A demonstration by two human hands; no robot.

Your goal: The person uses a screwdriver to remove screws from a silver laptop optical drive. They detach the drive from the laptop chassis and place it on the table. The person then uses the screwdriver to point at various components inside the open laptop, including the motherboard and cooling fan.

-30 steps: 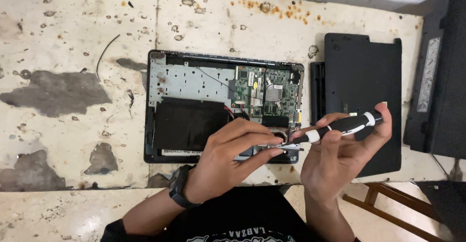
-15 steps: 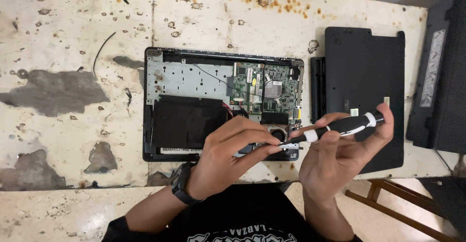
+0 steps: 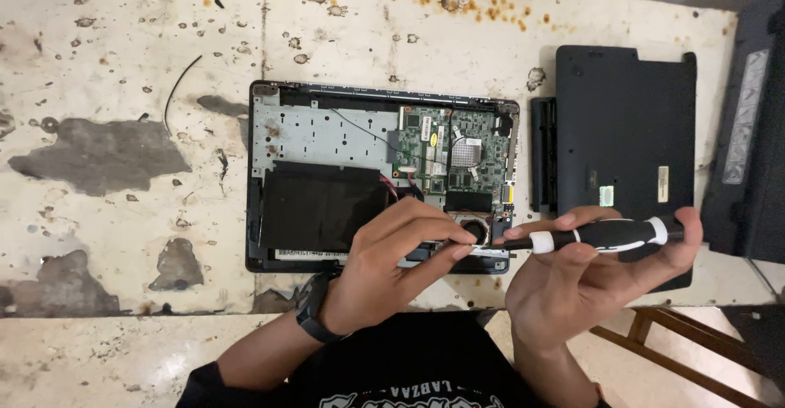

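Laptop [image 3: 327,154] lies open-bellied on the stained table [image 3: 106,73]; its bottom cover [image 3: 625,130] is already off, set aside to the right. Board and black battery exposed, still seated. Right hand [image 3: 572,285] closed around a screwdriver [image 3: 605,235], held level above the laptop's near edge. Left hand [image 3: 392,265] pinches its tip between fingertips.

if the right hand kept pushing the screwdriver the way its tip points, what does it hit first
The right hand aims the black-and-white-handled screwdriver leftward. Its tip already sits at the fingertips of the left hand, so those likely come first. The opened black laptop lies below, though depth is unclear.
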